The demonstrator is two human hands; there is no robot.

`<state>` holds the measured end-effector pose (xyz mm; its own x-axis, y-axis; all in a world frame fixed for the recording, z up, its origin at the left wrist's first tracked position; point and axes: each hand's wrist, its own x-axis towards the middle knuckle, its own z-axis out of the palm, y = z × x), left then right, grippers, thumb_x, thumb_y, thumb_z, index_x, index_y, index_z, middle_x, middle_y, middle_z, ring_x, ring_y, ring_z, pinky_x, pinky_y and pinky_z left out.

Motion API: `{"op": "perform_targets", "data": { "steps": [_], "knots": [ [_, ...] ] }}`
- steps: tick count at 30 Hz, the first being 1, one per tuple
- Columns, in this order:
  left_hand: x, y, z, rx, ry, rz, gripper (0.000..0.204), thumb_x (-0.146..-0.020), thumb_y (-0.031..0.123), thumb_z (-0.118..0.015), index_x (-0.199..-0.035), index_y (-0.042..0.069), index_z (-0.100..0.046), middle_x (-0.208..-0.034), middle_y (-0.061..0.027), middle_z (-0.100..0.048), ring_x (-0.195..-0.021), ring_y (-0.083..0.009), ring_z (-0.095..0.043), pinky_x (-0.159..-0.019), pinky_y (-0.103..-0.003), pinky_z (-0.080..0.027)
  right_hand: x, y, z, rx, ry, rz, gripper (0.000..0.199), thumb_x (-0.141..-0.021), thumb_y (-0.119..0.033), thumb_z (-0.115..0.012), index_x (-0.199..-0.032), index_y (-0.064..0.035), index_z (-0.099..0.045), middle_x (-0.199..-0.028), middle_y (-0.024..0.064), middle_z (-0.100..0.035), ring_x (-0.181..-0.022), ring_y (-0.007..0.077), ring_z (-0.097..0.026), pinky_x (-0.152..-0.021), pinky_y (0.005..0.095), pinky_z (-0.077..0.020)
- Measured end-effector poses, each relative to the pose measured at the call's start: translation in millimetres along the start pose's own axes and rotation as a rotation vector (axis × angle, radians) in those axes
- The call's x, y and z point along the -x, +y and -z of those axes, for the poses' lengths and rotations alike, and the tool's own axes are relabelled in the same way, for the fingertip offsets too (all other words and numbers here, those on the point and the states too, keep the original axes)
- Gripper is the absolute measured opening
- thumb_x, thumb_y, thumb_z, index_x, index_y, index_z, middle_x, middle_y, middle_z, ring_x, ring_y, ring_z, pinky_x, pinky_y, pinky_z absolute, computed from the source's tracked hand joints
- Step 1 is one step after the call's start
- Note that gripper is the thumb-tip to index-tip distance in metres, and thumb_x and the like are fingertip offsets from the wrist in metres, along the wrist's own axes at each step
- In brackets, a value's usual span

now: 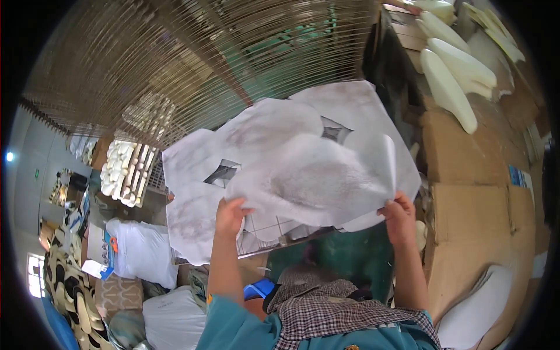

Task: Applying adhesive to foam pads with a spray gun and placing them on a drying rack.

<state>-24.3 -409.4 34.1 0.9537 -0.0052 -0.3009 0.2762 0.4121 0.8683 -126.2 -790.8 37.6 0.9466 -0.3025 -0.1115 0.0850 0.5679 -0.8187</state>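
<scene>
Several large white paper sheets [291,157], smudged grey and with cut-out holes, lie spread over a wire rack shelf [192,64]. My left hand [230,214] grips the near edge of the sheets at the lower left. My right hand [399,217] grips the curled lower right edge of the top sheet. Both forearms come up from the lower edge in teal sleeves, over a checked cloth.
Cream foam shoe insoles [452,70] lie on cardboard boxes [472,192] at the right. A rack of white insoles [122,169] stands at the left. White bags [140,254] and a patterned pile [67,286] sit low left. A white insole [475,312] lies at the lower right.
</scene>
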Motion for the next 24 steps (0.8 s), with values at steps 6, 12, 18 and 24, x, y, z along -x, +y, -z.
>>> {"op": "perform_targets", "data": {
  "steps": [6,12,18,24],
  "knots": [
    [-19,-98,175,0.268,0.351,0.302,0.026,-0.071,-0.001,-0.049,-0.097,-0.001,-0.048,-0.098,-0.0137,-0.051,-0.090,-0.0290,-0.052,-0.067,-0.046,-0.052,-46,172,1,-0.015,-0.006,-0.409,0.016,-0.071,0.004,-0.046,-0.084,0.0010,-0.056,-0.083,0.0098,-0.060,-0.073,0.0202,-0.059,-0.066,0.0334,-0.0512],
    [-16,-127,186,0.340,0.535,0.445,0.021,-0.072,0.010,-0.051,-0.092,0.002,-0.049,-0.104,-0.0143,-0.045,-0.094,-0.0337,-0.047,-0.071,-0.049,-0.049,-45,220,18,0.149,0.216,-0.707,0.017,-0.072,0.000,-0.047,-0.086,0.0042,-0.054,-0.083,0.0130,-0.059,-0.073,0.0236,-0.061,-0.063,0.0339,-0.0533],
    [8,-118,212,0.101,0.508,0.631,0.025,-0.072,0.015,-0.052,-0.095,0.007,-0.052,-0.091,-0.0099,-0.055,-0.084,-0.0255,-0.055,-0.064,-0.040,-0.048,-50,202,-3,0.493,0.195,-0.793,0.022,-0.075,-0.008,-0.051,-0.094,0.0032,-0.052,-0.083,0.0131,-0.059,-0.057,0.0213,-0.061,-0.048,0.0282,-0.0515],
    [5,-70,194,-0.435,0.628,0.461,0.023,-0.076,0.021,-0.053,-0.091,0.004,-0.056,-0.080,-0.0090,-0.057,-0.062,-0.0200,-0.057,-0.051,-0.030,-0.047,-34,200,32,1.362,-0.020,-0.204,0.024,-0.077,-0.020,-0.057,-0.085,0.0026,-0.055,-0.062,0.0089,-0.057,-0.048,0.0162,-0.057,-0.043,0.0270,-0.0465]
  ]
}}
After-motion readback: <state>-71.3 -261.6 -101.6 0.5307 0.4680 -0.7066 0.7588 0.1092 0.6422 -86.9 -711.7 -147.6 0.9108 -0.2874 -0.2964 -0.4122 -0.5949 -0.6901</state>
